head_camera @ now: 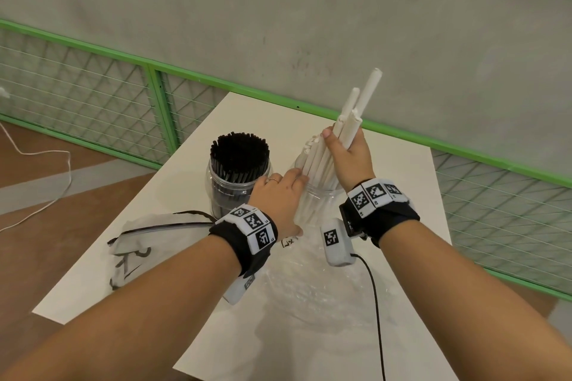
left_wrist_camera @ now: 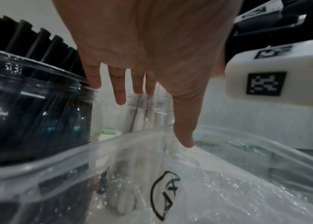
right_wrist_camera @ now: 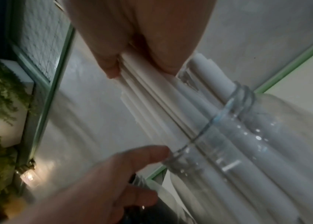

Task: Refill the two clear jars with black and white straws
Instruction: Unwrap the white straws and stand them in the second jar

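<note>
White straws [head_camera: 351, 120] stand as a bundle in the right hand [head_camera: 349, 158], whose fingers and thumb curl round them directly above the mouth of the clear jar [head_camera: 312, 195]. Their long axis is nearly upright, tops tilted toward the far right corner of the table [head_camera: 411, 210], lower ends already inside the jar among the white straws there. The left hand [head_camera: 278, 195] lies against the jar's left side with fingers straight, just below the rim, so both hands meet at this jar, the right one above it. To the left, just beside it, the second jar [head_camera: 236, 189] is packed with black straws [head_camera: 240, 153] and looks finished. The way down for the bundle is short and straight; open room lies toward the table's far edge. Near the front edge lie clear plastic bags [head_camera: 309, 281], apparently emptied; one overhangs the table's left edge.
</note>
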{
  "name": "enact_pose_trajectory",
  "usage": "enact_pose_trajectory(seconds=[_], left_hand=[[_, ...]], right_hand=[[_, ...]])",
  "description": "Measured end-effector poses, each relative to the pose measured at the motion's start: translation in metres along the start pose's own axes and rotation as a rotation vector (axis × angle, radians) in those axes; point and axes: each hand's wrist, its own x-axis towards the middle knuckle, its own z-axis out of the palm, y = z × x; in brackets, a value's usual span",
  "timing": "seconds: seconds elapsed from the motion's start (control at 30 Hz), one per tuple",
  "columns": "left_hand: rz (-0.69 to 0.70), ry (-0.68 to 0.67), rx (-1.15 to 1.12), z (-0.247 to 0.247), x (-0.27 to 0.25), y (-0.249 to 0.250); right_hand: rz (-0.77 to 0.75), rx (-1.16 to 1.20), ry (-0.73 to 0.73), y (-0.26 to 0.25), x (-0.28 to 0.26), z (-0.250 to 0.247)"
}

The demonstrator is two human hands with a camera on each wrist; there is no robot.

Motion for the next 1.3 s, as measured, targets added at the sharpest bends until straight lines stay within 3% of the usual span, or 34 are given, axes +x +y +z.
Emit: enact_pose_trajectory(seconds=[0.33,0.53,0.67,0.93,1.07,1.23,1.3], left_hand=[[0.012,-0.01,-0.042,0.001,-0.001,0.003],[0.033,-0.034,-0.084,0.001,-0.001,0.0],[0.031,-0.036,-0.094,0.001,0.0,0.0],[0.035,-0.03,-0.142,0.003,-0.001,-0.001],[0.021,0.005,-0.165,0.002,-0.003,0.001],[0.027,0.04,-0.122,0.004,-0.006,-0.001],[0.031,0.024,-0.121,0.005,-0.007,-0.001]], right_hand=[[0.059,0.043,0.019,0.007,-0.007,-0.004],[-0.171,0.075,0.036,-0.03,0.015,-0.02],[-0.281,-0.139,0.026,-0.028,0.018,-0.016],[-0.211,-0.277,-0.086,0.004,-0.011,-0.011],[-0.304,-0.431,-0.152,0.007,-0.011,-0.006],[-0.402,-0.423,-0.08,0.011,-0.019,-0.008],[-0.431,-0.52,-0.148,0.015,-0.022,-0.007]])
